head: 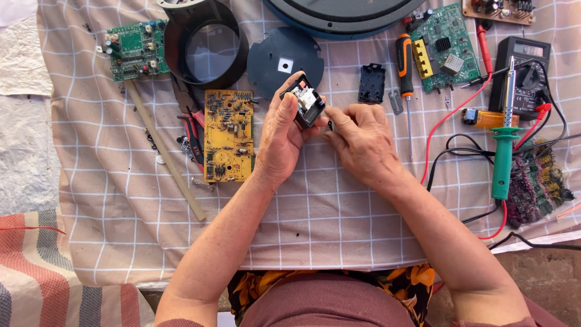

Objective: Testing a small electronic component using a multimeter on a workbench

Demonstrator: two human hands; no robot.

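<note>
Fingers (289,106) gripping boxy black plastic module (307,104), perhaps hollow

Checked cloth (339,224) over pale floor (24,151), striped rug (54,272) beside, daylight

Your left hand (279,136) is gripping a small black module (307,104), open side up, white and metal parts showing inside. Your right hand (362,140) is pinching at the module's lower right edge, fingertips (331,121) touching it.

Everything is lying on a checked cloth (315,212). A yellow board (229,135) is sitting just left of your left hand, red pliers (193,136) beside it. A black cover (371,83) and an orange screwdriver (405,66) are lying just above your right hand. A green soldering iron (502,145) is resting well to the right, below a multimeter (521,72). Green boards are lying at top left (134,49) and top right (446,48). A dark disc (284,60) is sitting above the module.
</note>
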